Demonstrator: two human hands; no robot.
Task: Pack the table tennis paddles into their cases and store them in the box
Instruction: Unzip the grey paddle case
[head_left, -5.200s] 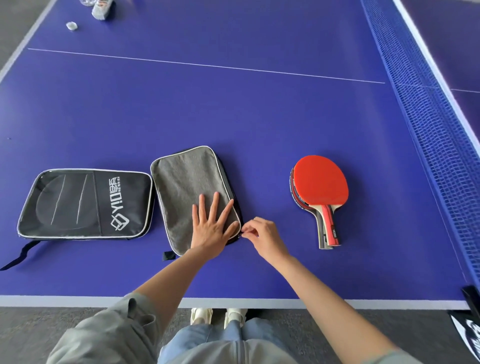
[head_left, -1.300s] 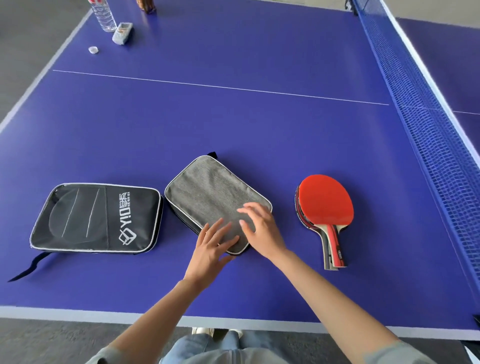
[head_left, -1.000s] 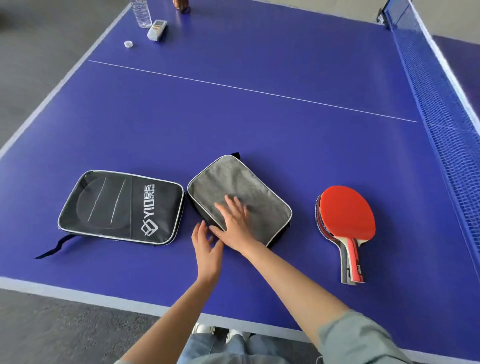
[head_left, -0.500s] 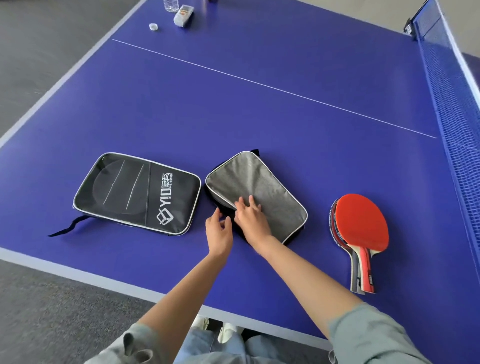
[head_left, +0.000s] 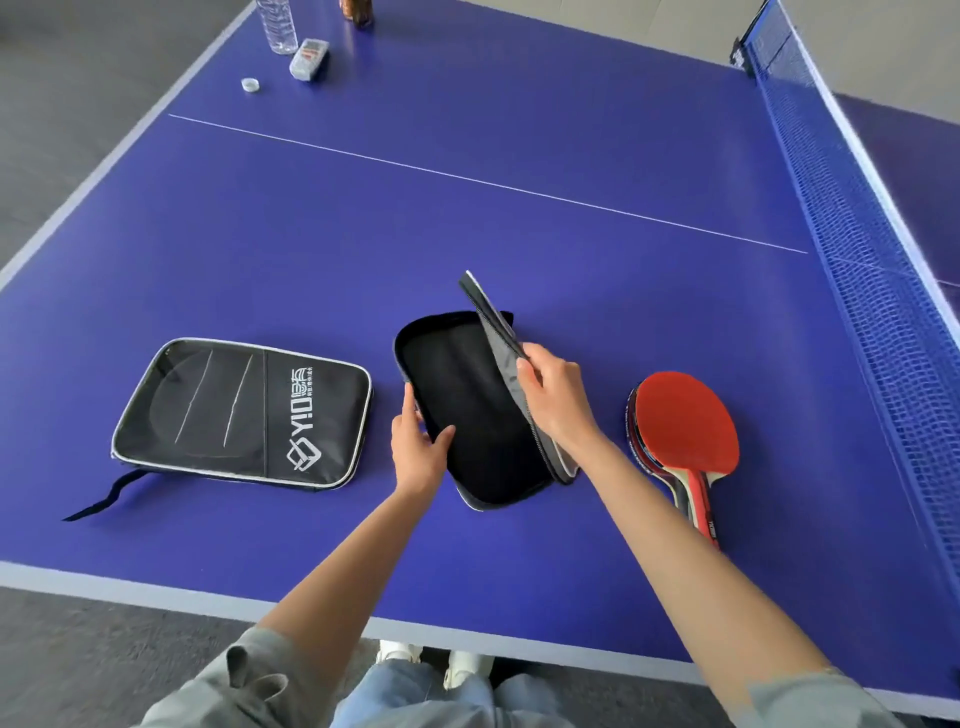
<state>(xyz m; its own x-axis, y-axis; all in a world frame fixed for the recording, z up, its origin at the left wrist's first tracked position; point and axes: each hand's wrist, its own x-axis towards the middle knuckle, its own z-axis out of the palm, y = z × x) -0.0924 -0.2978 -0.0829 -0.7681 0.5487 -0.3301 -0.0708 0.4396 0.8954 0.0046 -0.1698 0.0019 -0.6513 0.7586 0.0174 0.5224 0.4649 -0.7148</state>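
Right hand (head_left: 553, 400) pinching grey flap (head_left: 506, 345) of open case (head_left: 467, 410), lifted near upright; left hand (head_left: 418, 449) gripping case's near left edge, fingertips hidden inside black lining. Paddles (head_left: 683, 426) stacked red face up just right of case, handles partly behind right forearm, count hard to tell. Second case (head_left: 241, 413) zipped flat at left, strap trailing; no box in view.

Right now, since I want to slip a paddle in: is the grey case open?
Open. The right hand holds the grey case's flap up, baring a black, empty interior; the left hand grips its near edge.
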